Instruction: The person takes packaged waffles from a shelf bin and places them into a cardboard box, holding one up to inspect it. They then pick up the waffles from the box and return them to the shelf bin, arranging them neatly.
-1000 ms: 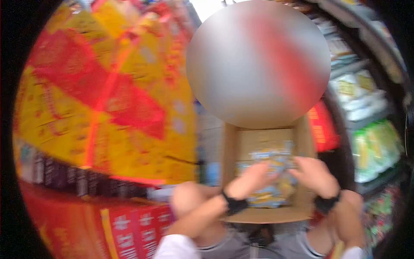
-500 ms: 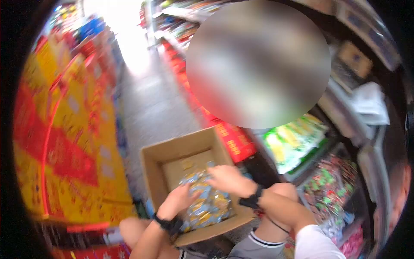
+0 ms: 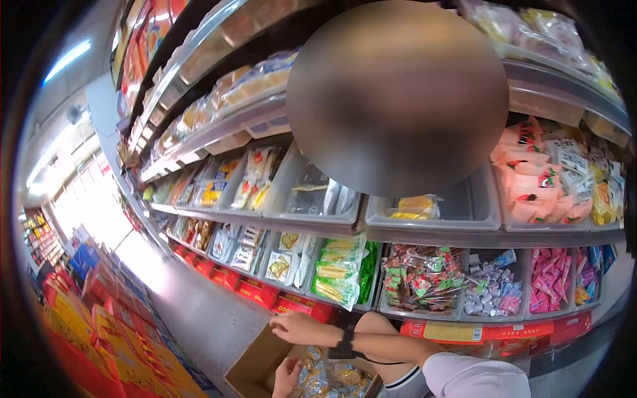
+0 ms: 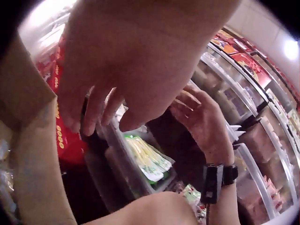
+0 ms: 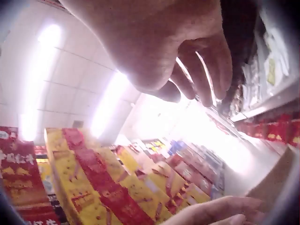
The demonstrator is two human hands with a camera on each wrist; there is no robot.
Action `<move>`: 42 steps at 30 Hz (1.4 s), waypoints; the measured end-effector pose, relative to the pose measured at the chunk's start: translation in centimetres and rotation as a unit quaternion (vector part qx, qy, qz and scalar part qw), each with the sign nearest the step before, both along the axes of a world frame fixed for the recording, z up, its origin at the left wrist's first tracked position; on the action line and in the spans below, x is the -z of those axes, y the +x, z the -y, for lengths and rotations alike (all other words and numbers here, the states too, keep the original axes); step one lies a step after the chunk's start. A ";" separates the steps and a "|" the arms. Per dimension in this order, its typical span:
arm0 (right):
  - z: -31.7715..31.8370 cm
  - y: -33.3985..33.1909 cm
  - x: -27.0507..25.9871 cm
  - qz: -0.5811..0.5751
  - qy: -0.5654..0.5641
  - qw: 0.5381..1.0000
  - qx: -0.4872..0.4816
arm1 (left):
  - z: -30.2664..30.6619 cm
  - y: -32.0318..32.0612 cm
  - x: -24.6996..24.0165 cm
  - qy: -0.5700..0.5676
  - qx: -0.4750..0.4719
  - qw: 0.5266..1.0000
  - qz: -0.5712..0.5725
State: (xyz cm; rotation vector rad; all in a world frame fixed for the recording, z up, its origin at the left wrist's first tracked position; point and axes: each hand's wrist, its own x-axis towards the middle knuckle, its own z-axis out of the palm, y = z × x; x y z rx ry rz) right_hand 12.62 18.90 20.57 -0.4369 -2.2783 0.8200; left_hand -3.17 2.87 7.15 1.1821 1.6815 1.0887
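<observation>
An open cardboard box [image 3: 255,358] stands on the floor at the person's knees, with several small shiny wrapped packets [image 3: 335,377] inside. The right hand [image 3: 304,330] hovers over the box's far side, fingers loosely bent and holding nothing. Lower down, the left hand [image 3: 287,375] is beside the packets, its palm side partly hidden. In the left wrist view the left hand [image 4: 136,61] hangs with loose, spread fingers, and the right hand [image 4: 201,122] shows behind it. From the right wrist, the right hand [image 5: 187,56] appears with nothing in its fingers.
A shelf of grey bins rises in front, holding green-edged bags [image 3: 342,268], red-and-green wrapped sweets [image 3: 424,278], small white cups [image 3: 491,292] and pink packets [image 3: 551,282]. One upper bin [image 3: 458,212] holds a few yellow packs. Stacked yellow and red cartons [image 3: 99,345] line the left.
The head view has swung right and up from the box to the shelf. Both hands, earlier down among the packets, are now apart from them, the right one lifted over the box.
</observation>
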 end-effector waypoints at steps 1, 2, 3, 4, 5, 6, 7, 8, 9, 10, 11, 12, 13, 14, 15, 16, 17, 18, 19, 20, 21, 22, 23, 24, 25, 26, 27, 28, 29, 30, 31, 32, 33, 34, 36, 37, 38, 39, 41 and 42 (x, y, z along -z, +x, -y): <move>0.0 2.3 -2.2 -0.026 0.011 1.000 0.014 | -0.6 0.7 -1.3 0.023 0.022 0.999 -0.027; 0.1 4.8 -4.5 -0.047 0.021 0.998 0.027 | -1.2 1.9 -2.5 0.045 0.043 0.997 -0.049; 0.2 7.2 -6.7 -0.082 0.044 0.995 0.046 | -2.1 3.9 -4.8 0.103 0.048 0.993 -0.042; 0.3 9.7 -9.2 -0.114 0.066 0.989 0.063 | -3.2 6.2 -7.8 0.159 0.052 0.985 -0.033; 0.4 12.3 -11.7 -0.159 0.126 0.975 0.092 | -4.2 8.4 -10.5 0.182 0.057 0.981 -0.037; 0.4 14.8 -14.5 -0.204 0.186 0.954 0.118 | -5.4 10.3 -13.3 0.206 0.061 0.976 -0.042; 0.8 17.4 -17.4 -0.206 0.160 0.956 0.133 | -6.5 12.2 -16.3 0.244 0.082 0.965 -0.055; 1.1 19.9 -20.0 -0.208 0.135 0.957 0.148 | -7.5 14.1 -19.4 0.281 0.102 0.952 -0.069; 0.7 21.9 -21.9 -0.204 0.134 0.953 0.181 | -7.7 16.3 -23.1 0.295 0.107 0.944 -0.101; 0.4 23.7 -23.6 -0.202 0.133 0.947 0.213 | -8.2 18.4 -26.4 0.308 0.112 0.935 -0.134; 0.2 25.4 -25.1 -0.181 0.114 0.949 0.231 | -9.2 20.0 -28.7 0.366 0.126 0.907 -0.163; 0.0 27.0 -26.4 -0.160 0.094 0.950 0.249 | -10.0 21.4 -30.7 0.421 0.138 0.875 -0.193; -0.8 28.6 -26.9 -0.098 0.104 0.951 0.273 | -11.1 22.9 -32.2 0.431 0.143 0.874 -0.173; -1.9 29.8 -26.8 -0.035 0.116 0.948 0.296 | -12.3 24.3 -33.4 0.442 0.147 0.872 -0.153; -2.6 30.8 -26.5 0.028 0.129 0.942 0.310 | -13.6 25.5 -34.5 0.459 0.151 0.859 -0.167; -3.2 31.6 -25.9 0.090 0.140 0.932 0.323 | -14.7 26.3 -35.0 0.475 0.157 0.847 -0.181; -3.2 32.1 -25.5 0.150 0.151 0.918 0.335 | -15.8 27.0 -35.2 0.487 0.154 0.828 -0.233; -2.9 32.1 -25.6 0.183 0.112 0.916 0.338 | -16.9 27.5 -35.2 0.498 0.152 0.805 -0.285; -2.7 32.0 -25.7 0.214 0.073 0.913 0.341 | -17.6 27.9 -35.0 0.509 0.149 0.778 -0.337; -2.6 32.0 -25.8 0.244 0.035 0.907 0.342 | -17.9 28.4 -34.7 0.484 0.158 0.796 -0.327; -3.0 32.0 -25.4 0.219 0.036 0.908 0.354 | -18.2 28.7 -34.5 0.459 0.166 0.813 -0.317; -3.2 32.2 -25.4 0.223 0.053 0.906 0.357 | -18.5 28.9 -34.2 0.433 0.173 0.830 -0.306; -3.5 32.4 -25.5 0.227 0.068 0.903 0.359 | -18.2 28.8 -34.1 0.441 0.168 0.833 -0.287; -3.9 32.6 -25.3 0.232 0.081 0.900 0.359 | -17.9 28.7 -33.9 0.448 0.162 0.837 -0.269; -4.3 32.8 -25.0 0.238 0.081 0.901 0.353 | -17.5 28.4 -33.5 0.453 0.156 0.841 -0.250; -4.7 33.0 -25.0 0.244 0.082 0.902 0.346 | -17.1 28.1 -33.3 0.437 0.166 0.858 -0.214; -5.1 33.2 -25.3 0.249 0.087 0.903 0.340 | -16.8 27.7 -33.2 0.423 0.173 0.872 -0.177; -5.4 33.3 -25.4 0.235 0.095 0.905 0.341 | -16.5 27.3 -33.2 0.411 0.179 0.883 -0.139; -5.0 33.2 -25.6 0.222 0.102 0.908 0.341 | -16.1 26.9 -33.4 0.413 0.178 0.882 -0.141; -4.6 33.1 -25.4 0.208 0.107 0.910 0.341 | -15.7 26.5 -33.5 0.414 0.177 0.881 -0.144; -4.7 33.0 -24.8 0.162 0.173 0.903 0.359 | -15.2 26.0 -33.4 0.413 0.178 0.881 -0.147; -3.6 32.5 -25.1 0.130 0.198 0.897 0.373 | -14.3 25.5 -33.5 0.409 0.167 0.889 -0.121; -1.5 32.1 -26.3 0.098 0.222 0.890 0.385 | -13.2 24.9 -33.7 0.405 0.156 0.896 -0.096; 0.5 31.7 -27.6 0.066 0.247 0.882 0.395 | -12.4 24.1 -33.7 0.401 0.142 0.902 -0.070; 3.9 30.6 -29.8 0.001 0.244 0.911 0.333 | -11.0 21.5 -33.4 0.431 0.153 0.887 -0.059; 5.3 30.0 -30.6 -0.030 0.239 0.923 0.301 | -8.9 20.6 -34.2 0.432 0.140 0.889 -0.053; 6.5 29.2 -31.3 -0.029 0.211 0.939 0.270 | -7.1 19.6 -34.5 0.431 0.126 0.892 -0.046; 7.6 28.2 -31.7 -0.027 0.180 0.954 0.237 | -6.0 18.4 -34.1 0.438 0.123 0.890 -0.023; 8.2 25.9 -31.1 -0.012 0.105 0.982 0.153 | -3.4 16.2 -34.0 0.440 0.138 0.887 0.016; 8.2 24.5 -30.5 -0.002 0.041 0.994 0.101 | -1.9 15.1 -33.7 0.440 0.142 0.886 0.036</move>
